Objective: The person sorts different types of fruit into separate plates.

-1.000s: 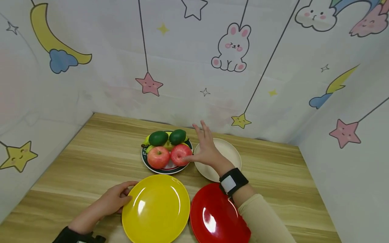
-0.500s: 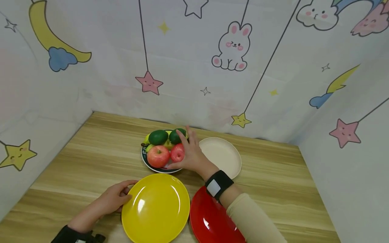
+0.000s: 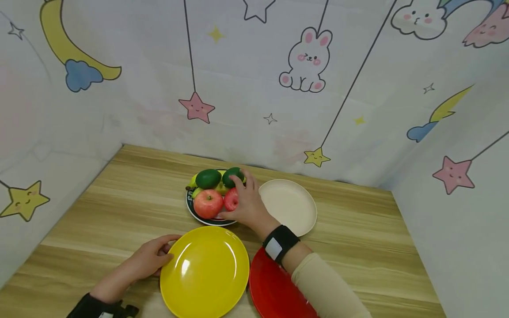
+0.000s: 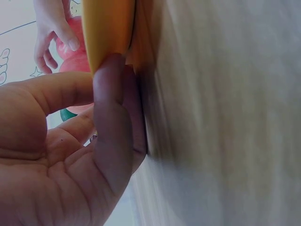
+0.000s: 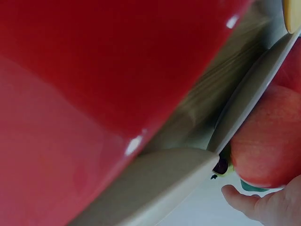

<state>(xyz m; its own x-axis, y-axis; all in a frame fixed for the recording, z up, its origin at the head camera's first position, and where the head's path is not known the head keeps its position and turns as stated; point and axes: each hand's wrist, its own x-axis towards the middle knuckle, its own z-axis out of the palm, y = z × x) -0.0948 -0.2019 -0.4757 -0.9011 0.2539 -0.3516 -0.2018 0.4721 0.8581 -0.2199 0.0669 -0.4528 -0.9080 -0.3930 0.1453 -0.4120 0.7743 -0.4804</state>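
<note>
Your right hand (image 3: 247, 204) has come off the cream plate (image 3: 292, 207) and moved toward 9 o'clock onto the fruit plate (image 3: 191, 206). A second ago its fingers were spread above the cream plate; now they curl round the right-hand red apple (image 3: 231, 199), thumb low at the near side. So the grip looks made, with the apple not yet lifted from its spot beside the other apple (image 3: 208, 203), in front of the two avocados (image 3: 208, 178).

Your left hand (image 3: 150, 260) has not shifted: relaxed fingers rest at the 9 o'clock rim of the yellow plate (image 3: 204, 271) on the tabletop (image 3: 119, 207).

The left wrist view confirms that touch: the thumb (image 4: 110, 127) lies against the yellow rim. The right wrist view shows the apple (image 5: 268, 141) over the fruit plate's edge, a fingertip beneath it, and the red plate (image 5: 94, 70) filling the frame.
</note>
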